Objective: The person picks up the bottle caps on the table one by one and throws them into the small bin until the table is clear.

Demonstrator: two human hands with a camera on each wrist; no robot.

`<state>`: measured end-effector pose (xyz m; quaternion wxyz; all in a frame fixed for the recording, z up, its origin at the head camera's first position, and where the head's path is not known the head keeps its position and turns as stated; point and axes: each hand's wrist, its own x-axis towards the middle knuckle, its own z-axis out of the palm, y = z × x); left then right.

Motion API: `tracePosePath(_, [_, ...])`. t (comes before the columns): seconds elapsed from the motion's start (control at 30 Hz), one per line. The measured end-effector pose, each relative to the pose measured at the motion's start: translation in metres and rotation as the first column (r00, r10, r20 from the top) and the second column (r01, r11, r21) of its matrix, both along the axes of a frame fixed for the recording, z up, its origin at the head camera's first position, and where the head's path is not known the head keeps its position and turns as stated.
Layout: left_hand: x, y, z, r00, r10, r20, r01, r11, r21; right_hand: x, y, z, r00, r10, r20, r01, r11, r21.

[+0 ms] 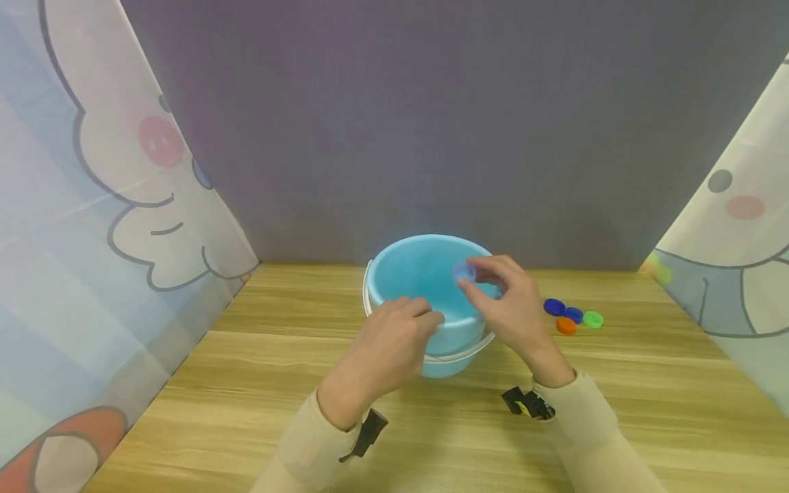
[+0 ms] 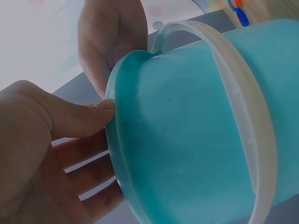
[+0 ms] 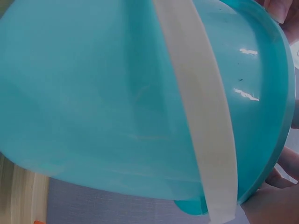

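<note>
A light blue bucket [image 1: 453, 337] stands on the wooden table with its white handle [image 2: 252, 112] hanging down around the near side. My left hand [image 1: 391, 342] grips the near rim; in the left wrist view the thumb [image 2: 86, 116] presses the rim's outside while the fingers reach behind it. Over the bucket's opening, my right hand [image 1: 518, 308] pinches a pale, see-through purple bottle cap [image 1: 464, 272] between thumb and fingers. The cap is out of sight in both wrist views, where the bucket wall [image 3: 93, 102] fills most of the picture.
Right of the bucket, several caps lie close together on the table [image 1: 259, 383]: dark blue [image 1: 554, 307], a lighter blue [image 1: 574, 315], orange [image 1: 566, 326] and green [image 1: 594, 320]. A dark grey panel [image 1: 444, 130] rises behind, with printed curtains [image 1: 55, 287] at both sides.
</note>
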<state>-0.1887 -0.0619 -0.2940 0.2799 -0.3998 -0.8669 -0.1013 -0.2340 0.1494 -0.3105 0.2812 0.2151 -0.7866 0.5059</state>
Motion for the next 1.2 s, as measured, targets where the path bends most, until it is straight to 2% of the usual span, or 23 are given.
tracePosePath(1.2, [0.0002, -0.0004, -0.0001, 1.0, 0.011, 0.001, -0.011, 1.0, -0.01, -0.0001, -0.0013, 0.0004, 0.999, -0.016, -0.033, 0.016, 1.0, -0.022])
